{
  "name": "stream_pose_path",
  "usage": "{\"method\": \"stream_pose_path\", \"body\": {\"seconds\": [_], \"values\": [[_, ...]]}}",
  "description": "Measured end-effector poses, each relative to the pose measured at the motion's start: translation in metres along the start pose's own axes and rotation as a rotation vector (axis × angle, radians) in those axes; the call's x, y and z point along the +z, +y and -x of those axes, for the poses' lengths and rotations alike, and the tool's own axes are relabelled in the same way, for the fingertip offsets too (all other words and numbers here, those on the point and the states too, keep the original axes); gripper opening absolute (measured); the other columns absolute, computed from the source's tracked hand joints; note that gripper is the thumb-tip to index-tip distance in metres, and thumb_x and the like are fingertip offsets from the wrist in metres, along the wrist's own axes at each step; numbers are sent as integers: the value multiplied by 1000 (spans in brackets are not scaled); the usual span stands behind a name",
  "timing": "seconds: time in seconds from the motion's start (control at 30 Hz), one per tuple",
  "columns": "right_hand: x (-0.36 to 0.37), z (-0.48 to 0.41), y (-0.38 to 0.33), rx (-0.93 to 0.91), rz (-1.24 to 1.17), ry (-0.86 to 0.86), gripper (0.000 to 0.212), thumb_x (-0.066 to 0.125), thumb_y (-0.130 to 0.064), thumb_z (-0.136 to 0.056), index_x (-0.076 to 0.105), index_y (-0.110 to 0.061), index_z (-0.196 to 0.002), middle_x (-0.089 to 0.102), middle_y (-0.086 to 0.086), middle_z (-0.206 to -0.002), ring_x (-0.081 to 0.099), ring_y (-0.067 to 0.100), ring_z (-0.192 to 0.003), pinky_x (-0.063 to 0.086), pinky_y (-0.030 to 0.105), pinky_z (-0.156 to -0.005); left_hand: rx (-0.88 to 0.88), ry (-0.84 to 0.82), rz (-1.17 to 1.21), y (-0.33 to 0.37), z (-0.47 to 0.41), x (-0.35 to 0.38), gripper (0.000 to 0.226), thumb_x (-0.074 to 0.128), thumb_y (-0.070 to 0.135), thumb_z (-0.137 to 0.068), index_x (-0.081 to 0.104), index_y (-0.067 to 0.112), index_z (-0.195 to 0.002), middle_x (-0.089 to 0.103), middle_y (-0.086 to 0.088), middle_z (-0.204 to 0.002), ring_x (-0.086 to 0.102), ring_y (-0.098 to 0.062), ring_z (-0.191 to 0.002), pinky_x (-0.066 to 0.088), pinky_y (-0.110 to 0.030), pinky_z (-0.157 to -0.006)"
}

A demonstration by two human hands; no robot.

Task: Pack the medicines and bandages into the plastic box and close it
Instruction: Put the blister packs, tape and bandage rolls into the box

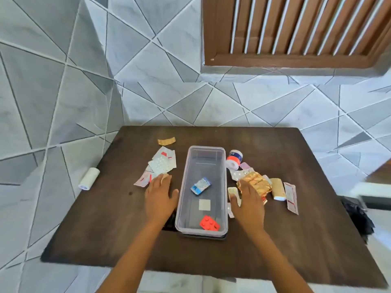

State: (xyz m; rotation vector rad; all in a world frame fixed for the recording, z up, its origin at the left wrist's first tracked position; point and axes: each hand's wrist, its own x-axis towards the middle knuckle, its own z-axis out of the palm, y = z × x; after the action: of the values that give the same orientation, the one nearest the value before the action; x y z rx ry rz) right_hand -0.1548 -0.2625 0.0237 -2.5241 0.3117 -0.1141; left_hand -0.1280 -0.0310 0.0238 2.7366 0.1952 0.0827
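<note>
Two bare hands of yours are out over a dark wooden table (275, 240), one on each side of the clear plastic box (224, 187) that stands open, long axis pointing away from you, mid-table. Head view only. Inside the box: a blue-and-white sachet (200, 185) near the middle, a pale square patch (204, 204) on the floor closer to you, and a red blister pack (209, 223) at the near end. Your left hand (160, 197) lies flat, fingers spread and loose, fingertips touching the near edge of a heap of white-and-red medicine strips (160, 166) left of the box; it grips nothing. Your right hand (248, 200) is also flat and open, palm down over the pile right of the box, fingertips on a gold foil packet (257, 180) and the thumb just beside a small white blister strip (233, 190); no grasp closed. Farther back on that side a white tub with an orange band (234, 158) lies on its side, near the box's far corner. Right of the foil packet sit a beige bandage roll (278, 189) and a long white-and-red sachet strip (291, 197). A tan plaster strip (166, 141) lies alone behind the left heap. A white bandage roll (89, 178) sits at the table's left edge, well apart from the rest. Lid: cannot tell where it is.
</note>
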Motion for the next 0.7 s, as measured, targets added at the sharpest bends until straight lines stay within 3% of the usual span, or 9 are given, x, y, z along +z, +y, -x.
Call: {"method": "stream_pose_path", "body": {"seconds": [0.17, 0.37, 0.47, 0.53, 0.6, 0.7], "values": [[9, -21, 25, 269, 178, -7, 53, 51, -28, -89, 36, -8, -136, 36, 18, -146, 39, 36, -130, 37, 46, -103, 20, -21, 112, 12, -13, 7, 47, 56, 30, -89, 49, 18, -134, 45, -8, -145, 38, -26, -137, 33, -44, -114], [18, -47, 43, 492, 102, 29, 54, 63, -25, -84, 40, -10, -131, 37, 23, -136, 42, 41, -120, 39, 47, -100, 77, -91, 126, 37, -23, 22, 47, 54, 33, -92, 44, 24, -137, 36, -2, -152, 30, -23, -142, 26, -39, -116], [24, -54, 53, 523, 49, 49, 55, 63, -18, -83, 39, -11, -132, 47, 24, -128, 47, 41, -118, 42, 48, -98, 72, -113, 123, 43, -25, 24, 47, 52, 34, -92, 43, 26, -137, 32, -1, -154, 28, -22, -143, 27, -39, -116], [22, -56, 55, 510, -28, 108, 48, 61, -10, -82, 43, -9, -126, 56, 24, -118, 55, 42, -109, 48, 46, -89, 64, -126, 123, 44, -25, 25, 46, 52, 34, -93, 43, 26, -137, 32, -1, -154, 28, -22, -143, 28, -38, -116], [13, -56, 51, 497, -184, 194, 37, 57, -4, -83, 48, -7, -118, 63, 24, -109, 60, 41, -99, 48, 39, -77, 63, -128, 125, 43, -25, 25, 45, 52, 33, -93, 44, 25, -137, 33, -1, -154, 29, -22, -143, 28, -37, -116], [-11, -53, 36, 418, -439, 344, 28, 56, -3, -87, 55, -4, -115, 66, 22, -105, 62, 33, -93, 45, 32, -73, 67, -114, 150, 39, -25, 24, 44, 54, 33, -92, 47, 25, -135, 36, -2, -152, 32, -22, -141, 29, -37, -115]]}}
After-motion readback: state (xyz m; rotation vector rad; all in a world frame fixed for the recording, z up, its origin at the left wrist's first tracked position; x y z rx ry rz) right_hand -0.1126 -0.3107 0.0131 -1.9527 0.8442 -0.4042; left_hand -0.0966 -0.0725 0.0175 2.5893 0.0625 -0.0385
